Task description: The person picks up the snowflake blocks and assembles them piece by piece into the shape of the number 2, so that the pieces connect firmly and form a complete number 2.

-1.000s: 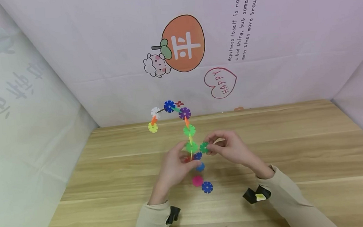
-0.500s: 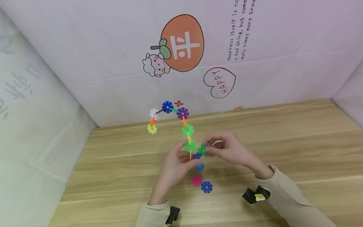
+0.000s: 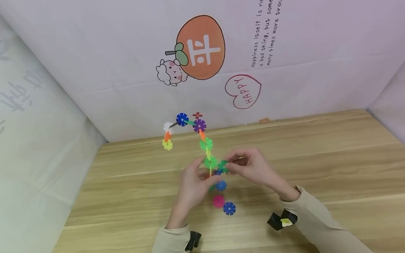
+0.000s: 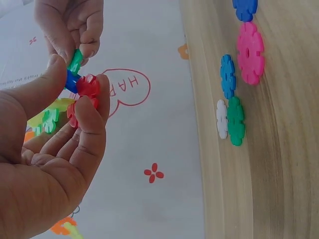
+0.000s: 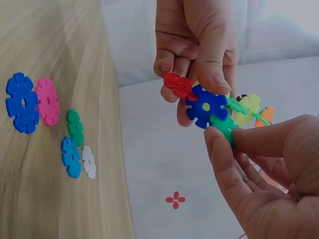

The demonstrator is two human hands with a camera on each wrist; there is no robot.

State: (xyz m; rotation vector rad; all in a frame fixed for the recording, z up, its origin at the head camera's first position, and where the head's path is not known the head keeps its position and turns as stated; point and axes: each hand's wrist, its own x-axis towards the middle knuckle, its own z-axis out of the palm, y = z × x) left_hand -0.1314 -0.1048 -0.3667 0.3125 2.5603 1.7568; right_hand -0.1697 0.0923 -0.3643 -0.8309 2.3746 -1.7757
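My left hand (image 3: 193,185) grips the lower end of a curved chain of interlocking plastic snowflake discs. From there the chain rises through light green and yellow discs to a purple disc (image 3: 199,125), then bends left to a yellow disc (image 3: 167,144) at its tip. Near the left thumb are a blue disc (image 5: 203,105) and a red disc (image 5: 178,85), both part of the held end. Between thumb and fingers, my right hand (image 3: 251,167) pinches a green snowflake disc (image 5: 224,130). Its edge meets the blue disc's edge; how deep the slots engage cannot be told.
Loose on the wooden table (image 3: 318,172) lie a pink disc (image 3: 218,201), a dark blue disc (image 3: 229,208), a light blue disc (image 4: 228,76), a green disc (image 4: 236,121) and a white disc (image 4: 222,119). A printed white backdrop (image 3: 128,68) stands behind the table.
My right hand has brought the green disc leftwards, from beside the chain to the blue disc. The chain's upper part has shifted slightly left in view; the left hand keeps its hold.
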